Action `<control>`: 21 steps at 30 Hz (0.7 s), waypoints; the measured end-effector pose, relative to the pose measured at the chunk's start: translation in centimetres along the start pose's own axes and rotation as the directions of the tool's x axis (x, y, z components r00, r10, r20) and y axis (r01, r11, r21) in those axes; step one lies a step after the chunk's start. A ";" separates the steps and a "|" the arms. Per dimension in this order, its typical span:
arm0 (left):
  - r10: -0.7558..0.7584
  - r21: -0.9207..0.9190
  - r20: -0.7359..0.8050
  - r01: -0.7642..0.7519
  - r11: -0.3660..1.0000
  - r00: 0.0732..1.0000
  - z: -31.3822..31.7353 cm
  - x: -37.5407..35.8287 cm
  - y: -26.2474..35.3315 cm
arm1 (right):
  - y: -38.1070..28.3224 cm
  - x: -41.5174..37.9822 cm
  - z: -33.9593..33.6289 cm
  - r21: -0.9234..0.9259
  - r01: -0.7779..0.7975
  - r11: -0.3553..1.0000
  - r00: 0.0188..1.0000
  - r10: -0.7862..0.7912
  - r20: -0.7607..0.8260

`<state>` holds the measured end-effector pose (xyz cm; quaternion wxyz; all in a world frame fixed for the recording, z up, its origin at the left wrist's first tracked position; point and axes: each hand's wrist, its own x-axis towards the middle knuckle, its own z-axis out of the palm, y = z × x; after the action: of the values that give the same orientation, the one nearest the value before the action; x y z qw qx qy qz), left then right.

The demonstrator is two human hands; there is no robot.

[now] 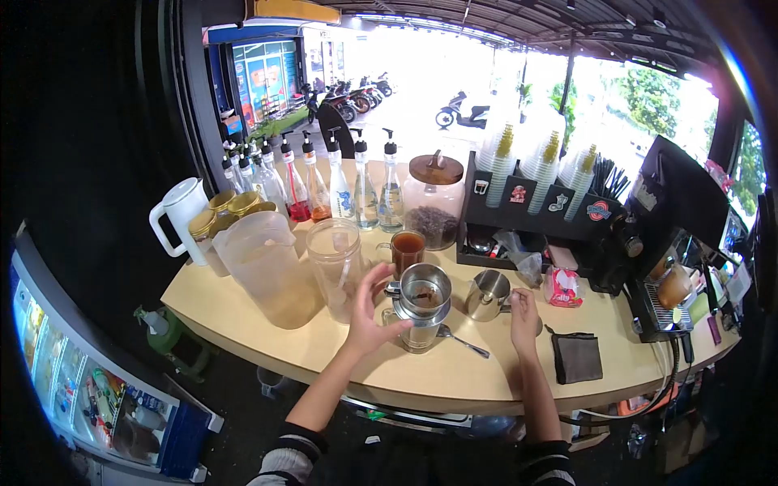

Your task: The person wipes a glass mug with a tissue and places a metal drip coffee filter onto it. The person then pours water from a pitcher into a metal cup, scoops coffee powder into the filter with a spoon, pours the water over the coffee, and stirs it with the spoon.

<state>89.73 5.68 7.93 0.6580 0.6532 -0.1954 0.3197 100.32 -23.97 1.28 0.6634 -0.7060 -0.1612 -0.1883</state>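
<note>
A metal drip coffee filter (426,290) sits on top of a clear glass mug (419,335), with dark liquid inside the filter. My left hand (371,314) curves around their left side, thumb and fingers spread, the thumb tip right at the filter's base. To the right, a stainless steel milk pitcher (487,295) stands on the counter. The closed fingers of my right hand (524,313) are at its handle. Behind the filter is a glass mug of brown drink (407,250). A spoon (464,342) lies between the glass and the pitcher.
On the left stand a frosted plastic pitcher (263,263), a clear jar (334,271) and a white jug (181,212). Pump syrup bottles (340,190) line the back beside a lidded jar (435,194). A cup holder (527,198), a folded dark cloth (577,357) and an espresso machine (664,283) occupy the right.
</note>
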 end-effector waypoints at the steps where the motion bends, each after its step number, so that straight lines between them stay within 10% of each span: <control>1: 0.000 0.006 0.000 0.000 1.000 1.000 0.1 0.2 -0.4 | 0.2 0.0 -0.1 0.008 -0.004 1.000 1.000 0.004 0.004; 6: -0.183 0.129 0.181 0.161 0.978 0.966 0.2 0.6 -1.2 | 0.9 0.0 -0.2 0.046 -0.042 0.998 0.999 0.040 0.031; 21: -0.215 0.221 0.106 0.188 0.957 0.971 1.0 -0.9 -0.6 | 1.2 -0.4 -0.1 0.203 -0.099 0.974 0.995 0.097 0.020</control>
<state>89.71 4.59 6.96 0.6009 0.7545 -0.1349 0.2268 100.49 -24.16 0.02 0.7399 -0.6423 -0.1483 -0.1342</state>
